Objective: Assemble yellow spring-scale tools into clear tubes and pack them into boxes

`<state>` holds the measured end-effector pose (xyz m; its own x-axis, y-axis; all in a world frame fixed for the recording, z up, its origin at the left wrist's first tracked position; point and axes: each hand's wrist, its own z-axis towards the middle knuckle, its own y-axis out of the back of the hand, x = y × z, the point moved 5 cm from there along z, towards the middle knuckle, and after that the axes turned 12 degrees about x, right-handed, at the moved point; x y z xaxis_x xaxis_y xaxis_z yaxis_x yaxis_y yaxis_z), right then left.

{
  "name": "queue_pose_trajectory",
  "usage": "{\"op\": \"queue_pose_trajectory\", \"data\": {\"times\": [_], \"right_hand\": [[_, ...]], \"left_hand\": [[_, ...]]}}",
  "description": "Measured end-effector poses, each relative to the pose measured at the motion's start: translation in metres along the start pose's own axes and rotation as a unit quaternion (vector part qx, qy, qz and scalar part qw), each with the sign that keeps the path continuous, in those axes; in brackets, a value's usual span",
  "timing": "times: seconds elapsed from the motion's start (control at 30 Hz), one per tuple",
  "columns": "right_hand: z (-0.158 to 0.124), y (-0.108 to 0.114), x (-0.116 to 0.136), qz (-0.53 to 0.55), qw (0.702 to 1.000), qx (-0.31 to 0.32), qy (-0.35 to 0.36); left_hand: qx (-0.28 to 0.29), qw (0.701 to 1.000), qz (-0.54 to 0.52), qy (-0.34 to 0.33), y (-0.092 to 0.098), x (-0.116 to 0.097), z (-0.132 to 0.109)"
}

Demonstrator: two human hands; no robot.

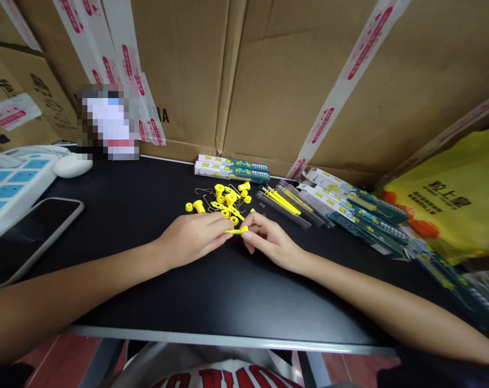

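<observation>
My left hand (198,237) and my right hand (271,240) meet over the middle of the black table. Between them is a thin yellow plastic piece (237,231), pinched at its left end by my left fingers and at its right end by my right thumb and fingers. Just beyond my hands lies a loose pile of yellow plastic parts (229,199), ring-shaped, spool-shaped and flat, mixed with bent wire hooks (204,191). To the right of the pile are clear tubes (287,207) and yellow rods (283,200), with a small spring (262,205) beside them.
Printed narrow boxes (231,168) lie at the back, and more printed boxes (357,213) are stacked at the right near a yellow bag (450,194). At the left are a phone (32,237) and a power strip (16,183). Large taped cartons (180,70) wall off the far side.
</observation>
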<state>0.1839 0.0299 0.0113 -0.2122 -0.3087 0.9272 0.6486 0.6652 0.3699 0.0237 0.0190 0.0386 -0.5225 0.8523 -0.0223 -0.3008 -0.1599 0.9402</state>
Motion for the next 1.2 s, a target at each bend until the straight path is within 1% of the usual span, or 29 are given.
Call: {"op": "queue_pose_trajectory", "data": {"times": [0.07, 0.17, 0.27, 0.37, 0.43, 0.5, 0.57, 0.63, 0.67, 0.77, 0.87, 0.93, 0.97, 1.03, 1.13, 1.2], "right_hand": [[-0.001, -0.002, 0.001, -0.058, 0.998, -0.001, -0.010], [-0.002, -0.009, 0.006, -0.148, 0.989, 0.009, -0.008], [-0.002, -0.017, 0.008, -0.182, 0.983, 0.022, -0.008], [-0.002, -0.019, 0.011, -0.211, 0.977, 0.028, -0.006], [-0.002, -0.016, 0.013, -0.231, 0.973, 0.020, -0.004], [-0.002, -0.006, 0.015, -0.234, 0.972, -0.011, 0.000], [-0.002, 0.011, 0.015, -0.229, 0.971, -0.065, 0.004], [-0.002, 0.030, 0.011, -0.239, 0.963, -0.125, -0.002], [-0.002, 0.040, 0.008, -0.247, 0.957, -0.153, -0.008], [-0.001, 0.060, -0.005, -0.281, 0.943, -0.177, -0.028], [0.002, 0.066, -0.014, -0.336, 0.926, -0.161, -0.054], [0.005, 0.065, -0.014, -0.385, 0.910, -0.138, -0.068], [0.007, 0.064, -0.012, -0.415, 0.898, -0.125, -0.071], [0.013, 0.062, -0.006, -0.480, 0.869, -0.096, -0.070], [0.024, 0.060, 0.003, -0.560, 0.824, -0.045, -0.066], [0.033, 0.059, 0.007, -0.600, 0.797, -0.013, -0.064]], "left_hand": [[0.001, 1.000, 0.002, -0.022, 0.000, -0.008, 0.000], [0.011, 0.998, -0.059, -0.016, -0.001, -0.016, -0.001], [0.029, 0.993, -0.114, -0.003, -0.004, -0.021, -0.001], [0.050, 0.993, -0.105, -0.015, -0.006, -0.023, -0.001], [0.065, 0.993, -0.099, -0.011, -0.007, -0.019, 0.000], [0.070, 0.990, -0.121, 0.014, -0.006, -0.009, 0.001], [0.047, 0.985, -0.158, 0.056, -0.002, 0.003, 0.003], [0.021, 0.973, -0.207, 0.098, 0.003, 0.014, 0.005], [0.014, 0.965, -0.236, 0.116, 0.004, 0.018, 0.005], [0.017, 0.923, -0.338, 0.184, 0.001, 0.027, 0.005], [0.036, 0.868, -0.440, 0.229, -0.008, 0.030, 0.004], [0.045, 0.834, -0.494, 0.240, -0.014, 0.030, 0.004], [0.046, 0.823, -0.512, 0.242, -0.016, 0.030, 0.003], [0.045, 0.815, -0.525, 0.241, -0.018, 0.031, 0.003], [0.058, 0.823, -0.510, 0.243, -0.018, 0.033, 0.003], [0.072, 0.822, -0.507, 0.250, -0.019, 0.034, 0.003]]}}
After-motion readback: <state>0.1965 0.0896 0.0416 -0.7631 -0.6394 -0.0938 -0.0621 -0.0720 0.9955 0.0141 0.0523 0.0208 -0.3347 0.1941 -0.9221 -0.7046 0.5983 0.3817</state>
